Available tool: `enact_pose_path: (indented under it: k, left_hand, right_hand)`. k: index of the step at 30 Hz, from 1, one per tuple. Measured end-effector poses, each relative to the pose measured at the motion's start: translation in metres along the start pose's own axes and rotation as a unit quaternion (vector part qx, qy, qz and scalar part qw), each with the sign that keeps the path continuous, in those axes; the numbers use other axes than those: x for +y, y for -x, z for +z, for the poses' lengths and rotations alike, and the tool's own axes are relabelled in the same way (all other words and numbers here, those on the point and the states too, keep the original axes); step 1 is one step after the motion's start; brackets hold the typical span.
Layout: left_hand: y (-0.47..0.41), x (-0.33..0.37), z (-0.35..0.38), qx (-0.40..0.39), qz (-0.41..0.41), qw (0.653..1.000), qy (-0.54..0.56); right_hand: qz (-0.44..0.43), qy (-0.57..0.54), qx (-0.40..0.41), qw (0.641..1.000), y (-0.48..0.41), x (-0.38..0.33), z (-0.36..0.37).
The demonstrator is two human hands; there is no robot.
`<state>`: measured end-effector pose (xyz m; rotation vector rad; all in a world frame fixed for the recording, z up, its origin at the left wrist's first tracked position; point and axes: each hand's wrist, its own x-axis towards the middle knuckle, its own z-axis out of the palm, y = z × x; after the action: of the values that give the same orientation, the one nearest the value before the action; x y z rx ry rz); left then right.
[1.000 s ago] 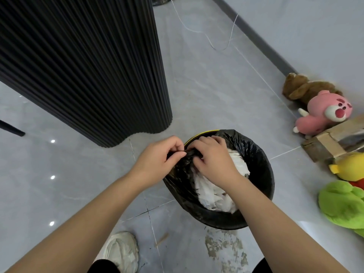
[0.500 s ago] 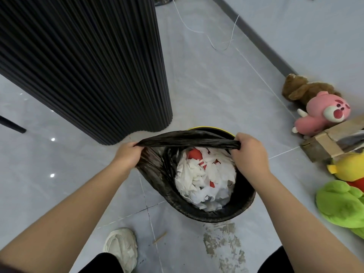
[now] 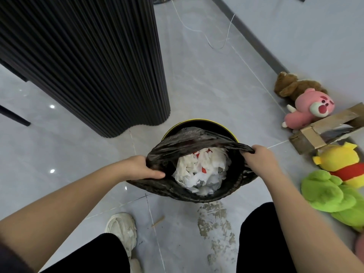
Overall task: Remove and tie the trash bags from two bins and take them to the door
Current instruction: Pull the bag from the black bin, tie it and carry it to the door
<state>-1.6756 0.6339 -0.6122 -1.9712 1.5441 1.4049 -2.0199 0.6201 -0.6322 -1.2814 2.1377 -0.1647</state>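
Observation:
A black trash bag [image 3: 197, 142] sits in a round bin with a yellow rim [image 3: 199, 121] on the grey tiled floor. White crumpled paper with red bits [image 3: 201, 170] fills the bag. My left hand [image 3: 141, 168] grips the bag's left edge. At the bag's right edge my right hand [image 3: 258, 158] holds the plastic, and the far side of the bag's mouth is stretched between both hands, pulled off the far rim.
A black fluted column [image 3: 88, 62] stands close behind the bin on the left. Plush toys, brown [image 3: 295, 87], pink [image 3: 311, 109], yellow [image 3: 340, 164] and green [image 3: 331, 196], and a cardboard box [image 3: 325, 129] lie along the right wall. My white shoe [image 3: 122, 227] is on the floor below.
My hands went from pinching the bag's edge together at the rim to spread apart, and the far edge now stretches taut between them, lifted off the far rim.

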Motion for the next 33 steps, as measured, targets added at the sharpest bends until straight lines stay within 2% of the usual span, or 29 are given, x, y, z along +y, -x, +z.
enact_pose_path:
  k: [2,4,7,10,12,15,17,20,22,23,25,27,29,30,31,32,33]
  left_hand:
    - [0.002,0.0,0.003,-0.013,-0.003,0.995,-0.097]
    - [0.005,0.002,0.006,-0.016,0.006,0.993,-0.116]
    - [0.014,0.009,0.001,-0.038,0.035,0.999,-0.01]
    - [0.022,0.016,-0.007,-0.051,0.085,0.986,0.135]
    - [0.026,0.019,-0.009,-0.065,0.097,0.968,0.224]
    - [0.029,0.027,-0.008,-0.057,0.095,0.944,0.312]
    - [0.029,0.034,-0.006,-0.032,0.09,0.928,0.359]
    - [0.025,0.04,-0.002,-0.015,0.076,0.9,0.429]
    - [0.023,0.043,-0.001,0.012,0.075,0.885,0.459]
    - [0.022,0.044,0.0,0.036,0.085,0.888,0.45]
    - [0.017,0.047,0.0,0.098,0.117,0.912,0.38]
    - [0.014,0.046,-0.001,0.154,0.166,0.937,0.265]
    - [0.011,0.041,-0.002,0.191,0.257,0.947,0.033]
    - [0.009,0.038,-0.001,0.204,0.286,0.928,-0.124]
    - [0.007,0.037,0.001,0.216,0.293,0.894,-0.262]
    - [0.005,0.037,0.004,0.23,0.285,0.86,-0.355]
    - [0.002,0.039,0.008,0.243,0.27,0.841,-0.402]
  right_hand:
    - [0.008,0.026,-0.032,0.999,0.002,0.006,-0.004]
    - [0.007,0.054,-0.085,0.995,0.006,0.01,-0.01]
    - [-0.004,0.0,-0.158,0.987,0.015,0.014,-0.019]
    - [-0.031,-0.097,-0.215,0.971,0.021,0.017,-0.023]
    - [-0.036,-0.132,-0.213,0.967,0.019,0.016,-0.023]
    - [-0.06,-0.17,-0.147,0.973,0.016,0.008,-0.027]
    - [-0.074,-0.285,-0.174,0.94,0.016,0.002,-0.028]
    - [-0.067,-0.435,-0.24,0.865,0.021,-0.009,-0.026]
    - [-0.042,-0.502,-0.236,0.831,0.024,-0.018,-0.022]
    - [-0.039,-0.528,-0.231,0.816,0.025,-0.023,-0.02]
    - [-0.061,-0.544,-0.227,0.805,0.025,-0.032,-0.013]
    - [-0.127,-0.468,-0.221,0.846,0.025,-0.038,-0.006]
    - [-0.217,-0.318,-0.222,0.896,0.026,-0.042,0.001]
    - [-0.25,-0.249,-0.237,0.905,0.027,-0.043,0.005]
    - [-0.275,-0.188,-0.254,0.908,0.028,-0.045,0.009]
    - [-0.296,-0.124,-0.265,0.909,0.031,-0.047,0.012]
    - [-0.312,-0.056,-0.267,0.91,0.032,-0.048,0.016]
